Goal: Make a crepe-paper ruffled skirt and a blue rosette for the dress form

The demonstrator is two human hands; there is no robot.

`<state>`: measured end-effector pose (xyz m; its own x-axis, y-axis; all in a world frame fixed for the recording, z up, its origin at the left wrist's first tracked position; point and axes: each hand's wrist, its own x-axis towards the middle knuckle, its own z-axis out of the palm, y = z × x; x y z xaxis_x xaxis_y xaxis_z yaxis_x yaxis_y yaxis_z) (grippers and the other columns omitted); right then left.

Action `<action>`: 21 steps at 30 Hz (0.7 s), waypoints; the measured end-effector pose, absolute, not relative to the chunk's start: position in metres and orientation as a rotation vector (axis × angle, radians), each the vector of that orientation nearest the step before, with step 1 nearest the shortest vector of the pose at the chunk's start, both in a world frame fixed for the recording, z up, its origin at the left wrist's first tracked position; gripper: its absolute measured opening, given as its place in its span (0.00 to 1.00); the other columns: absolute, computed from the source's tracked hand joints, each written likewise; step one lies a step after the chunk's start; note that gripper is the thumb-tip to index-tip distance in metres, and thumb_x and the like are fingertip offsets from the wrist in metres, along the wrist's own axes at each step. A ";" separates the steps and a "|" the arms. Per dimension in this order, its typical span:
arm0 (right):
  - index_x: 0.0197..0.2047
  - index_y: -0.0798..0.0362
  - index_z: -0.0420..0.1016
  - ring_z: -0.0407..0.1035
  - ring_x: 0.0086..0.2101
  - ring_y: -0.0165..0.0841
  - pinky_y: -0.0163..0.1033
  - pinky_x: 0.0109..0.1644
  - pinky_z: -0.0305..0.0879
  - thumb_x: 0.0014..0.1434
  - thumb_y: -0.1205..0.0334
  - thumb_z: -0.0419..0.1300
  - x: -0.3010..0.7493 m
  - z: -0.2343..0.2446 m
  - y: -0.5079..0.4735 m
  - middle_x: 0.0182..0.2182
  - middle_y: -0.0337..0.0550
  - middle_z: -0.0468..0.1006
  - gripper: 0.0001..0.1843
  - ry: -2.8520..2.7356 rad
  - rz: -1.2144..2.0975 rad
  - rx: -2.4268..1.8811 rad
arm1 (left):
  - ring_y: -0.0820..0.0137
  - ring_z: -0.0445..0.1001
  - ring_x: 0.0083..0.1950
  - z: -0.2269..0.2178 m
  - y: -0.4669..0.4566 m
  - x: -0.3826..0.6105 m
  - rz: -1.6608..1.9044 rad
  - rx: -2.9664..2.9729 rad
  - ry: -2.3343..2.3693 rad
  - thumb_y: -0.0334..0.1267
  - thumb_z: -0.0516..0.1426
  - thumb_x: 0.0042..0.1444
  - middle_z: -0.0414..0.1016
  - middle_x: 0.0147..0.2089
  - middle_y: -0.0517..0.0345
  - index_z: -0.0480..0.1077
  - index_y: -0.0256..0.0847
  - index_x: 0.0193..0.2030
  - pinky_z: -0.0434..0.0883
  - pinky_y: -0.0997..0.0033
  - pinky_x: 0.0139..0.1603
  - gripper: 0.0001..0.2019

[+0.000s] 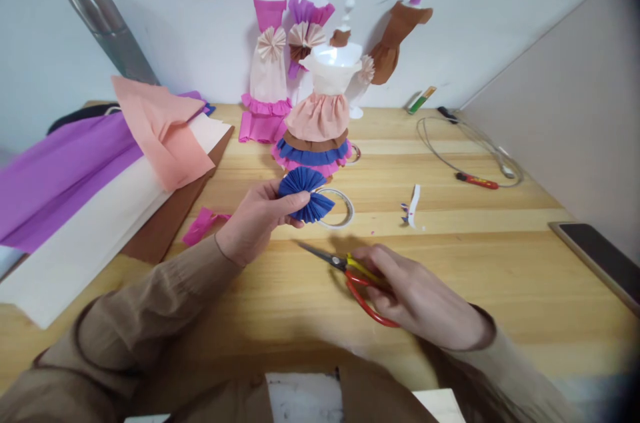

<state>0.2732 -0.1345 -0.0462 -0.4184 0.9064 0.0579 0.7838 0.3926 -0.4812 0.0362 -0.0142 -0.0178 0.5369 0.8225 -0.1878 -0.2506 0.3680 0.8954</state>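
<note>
My left hand (pixel 255 218) pinches a blue pleated paper fan (pixel 304 194) above the wooden table (pixel 470 263). My right hand (pixel 413 293) is closed round the red and yellow handles of scissors (pixel 353 276), whose blades point left and lie low over the table. A ring of clear tape (pixel 340 206) lies just behind the fan. Straight beyond stands a small white dress form (pixel 325 113) wearing pink, brown, blue and magenta paper frills.
Sheets of purple, cream, brown and peach crepe paper (pixel 100 183) cover the left side. More paper-dressed forms (pixel 273 56) stand at the wall. A pink scrap (pixel 200 224), a white paper strip (pixel 413 204), a cable with a red tool (pixel 477 180) and a phone (pixel 600 256) lie around.
</note>
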 end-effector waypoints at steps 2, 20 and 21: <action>0.50 0.52 0.68 0.76 0.31 0.33 0.36 0.33 0.74 0.56 0.71 0.54 0.279 -0.040 -0.139 0.35 0.48 0.79 0.17 -2.191 0.709 -1.478 | 0.72 0.74 0.34 -0.018 -0.013 0.035 0.760 1.012 0.705 0.40 0.66 0.50 0.82 0.34 0.50 0.79 0.34 0.36 0.67 0.77 0.31 0.11; 0.49 0.51 0.73 0.69 0.29 0.33 0.35 0.29 0.65 0.53 0.47 0.67 0.279 -0.029 -0.124 0.34 0.44 0.75 0.24 -1.853 0.750 -1.462 | 0.73 0.72 0.30 -0.014 -0.009 0.035 0.697 1.139 0.759 0.36 0.69 0.43 0.79 0.29 0.54 0.79 0.33 0.31 0.71 0.74 0.33 0.09; 0.49 0.51 0.74 0.68 0.29 0.32 0.35 0.30 0.65 0.52 0.49 0.68 0.277 -0.027 -0.123 0.35 0.44 0.76 0.24 -1.872 0.727 -1.462 | 0.72 0.73 0.30 -0.014 -0.009 0.035 0.694 1.143 0.759 0.36 0.69 0.43 0.79 0.29 0.53 0.79 0.33 0.31 0.71 0.74 0.33 0.09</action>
